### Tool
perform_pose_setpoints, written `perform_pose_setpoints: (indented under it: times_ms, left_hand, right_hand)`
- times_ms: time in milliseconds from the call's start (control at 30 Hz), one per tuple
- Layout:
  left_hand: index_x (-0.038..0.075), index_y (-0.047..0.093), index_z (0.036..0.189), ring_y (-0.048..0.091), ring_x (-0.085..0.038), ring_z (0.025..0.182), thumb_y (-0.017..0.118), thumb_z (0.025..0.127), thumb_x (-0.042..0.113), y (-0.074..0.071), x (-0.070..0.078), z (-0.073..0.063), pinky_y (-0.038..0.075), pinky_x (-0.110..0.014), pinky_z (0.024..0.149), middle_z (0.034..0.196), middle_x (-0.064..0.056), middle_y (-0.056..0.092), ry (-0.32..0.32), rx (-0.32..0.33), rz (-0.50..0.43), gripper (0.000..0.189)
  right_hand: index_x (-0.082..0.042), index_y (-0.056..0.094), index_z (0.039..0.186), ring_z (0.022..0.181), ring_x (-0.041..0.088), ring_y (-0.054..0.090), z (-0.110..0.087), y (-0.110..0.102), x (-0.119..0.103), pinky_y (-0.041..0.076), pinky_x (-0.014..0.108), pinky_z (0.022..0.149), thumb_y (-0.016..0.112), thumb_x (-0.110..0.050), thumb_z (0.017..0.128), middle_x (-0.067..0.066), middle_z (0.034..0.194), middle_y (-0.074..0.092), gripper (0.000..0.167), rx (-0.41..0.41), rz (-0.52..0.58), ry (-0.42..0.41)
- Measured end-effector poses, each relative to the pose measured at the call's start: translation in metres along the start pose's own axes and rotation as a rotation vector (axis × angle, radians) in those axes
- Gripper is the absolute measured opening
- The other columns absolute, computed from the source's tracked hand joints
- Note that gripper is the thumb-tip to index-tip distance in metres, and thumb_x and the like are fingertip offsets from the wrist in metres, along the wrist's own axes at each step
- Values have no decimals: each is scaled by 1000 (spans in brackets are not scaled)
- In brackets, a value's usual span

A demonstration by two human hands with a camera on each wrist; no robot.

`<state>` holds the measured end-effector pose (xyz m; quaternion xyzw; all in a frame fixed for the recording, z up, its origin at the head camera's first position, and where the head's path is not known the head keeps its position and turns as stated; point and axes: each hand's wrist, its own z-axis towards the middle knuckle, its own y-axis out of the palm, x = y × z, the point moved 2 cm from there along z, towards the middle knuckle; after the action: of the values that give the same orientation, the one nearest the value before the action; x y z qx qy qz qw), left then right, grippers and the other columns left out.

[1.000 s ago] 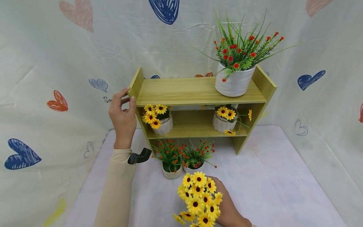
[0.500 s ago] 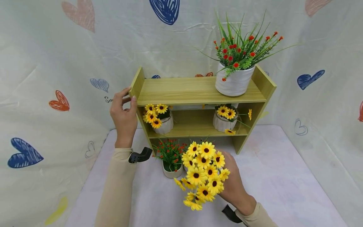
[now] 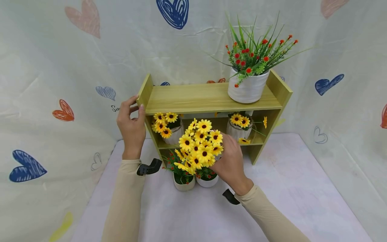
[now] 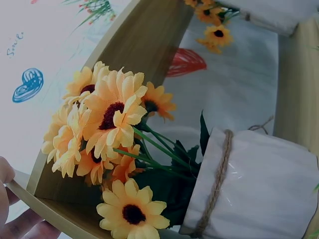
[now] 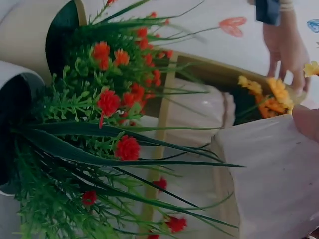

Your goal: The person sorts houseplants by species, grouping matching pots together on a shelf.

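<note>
My right hand (image 3: 231, 163) grips a white flowerpot (image 5: 274, 174) of yellow sunflowers (image 3: 201, 144), held up before the wooden shelf (image 3: 193, 97). The blooms overlap the middle tier in the head view. In the right wrist view a thumb (image 5: 307, 120) lies on the pot's side. With thumb and fingers, my left hand (image 3: 131, 129) pinches the upper front edge of the shelf's left side panel. Just inside that panel, a white pot (image 4: 254, 184) tied with twine holds sunflowers (image 4: 112, 117).
Another sunflower pot (image 3: 237, 132) stands at the middle tier's right end. A big white pot (image 3: 248, 89) with red flowers and grass sits on the top right. Below, a cream pot (image 3: 184, 185) and a white pot (image 3: 207, 182) with red flowers stand on the table (image 3: 272, 201).
My right hand has carried the potted sunflowers away from me, up the head view toward the shelf's middle tier. The left hand keeps its hold on the side panel.
</note>
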<state>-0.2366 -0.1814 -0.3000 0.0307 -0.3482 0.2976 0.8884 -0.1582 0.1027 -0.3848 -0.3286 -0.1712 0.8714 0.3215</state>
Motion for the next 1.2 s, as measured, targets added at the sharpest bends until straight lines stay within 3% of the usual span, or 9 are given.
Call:
perform_pose_setpoints:
  times_ms: [333,767,1000,1200]
  left_hand:
    - [1,66,137,71,-37,109,63,106,9,0,-1,-1,49,-5,72,131,-21,67,12,0,11,33]
    - [1,66,137,71,-37,110,62,106,8,0,-2,-1,47,-5,69,131,-21,67,20,-2,-4,32]
    - [-1,66,136,71,-38,109,62,106,8,1,-1,-1,47,-5,66,131,-23,66,35,1,-3,32]
    - [0,67,136,71,-38,109,63,105,9,1,-1,0,46,-5,66,131,-22,67,31,13,-7,32]
  right_hand:
    - [2,60,142,126,42,58,21,28,15,44,60,109,99,-33,73,21,133,68,86,-16,-23,115]
    - [5,62,133,119,44,62,43,49,25,47,62,104,97,-27,73,24,121,69,77,-124,-143,340]
    - [3,62,127,92,39,67,50,56,30,55,55,79,94,-44,76,18,99,69,76,-133,-160,381]
    - [-3,56,120,62,26,53,54,59,34,41,42,53,88,-59,79,7,76,54,76,-127,-106,394]
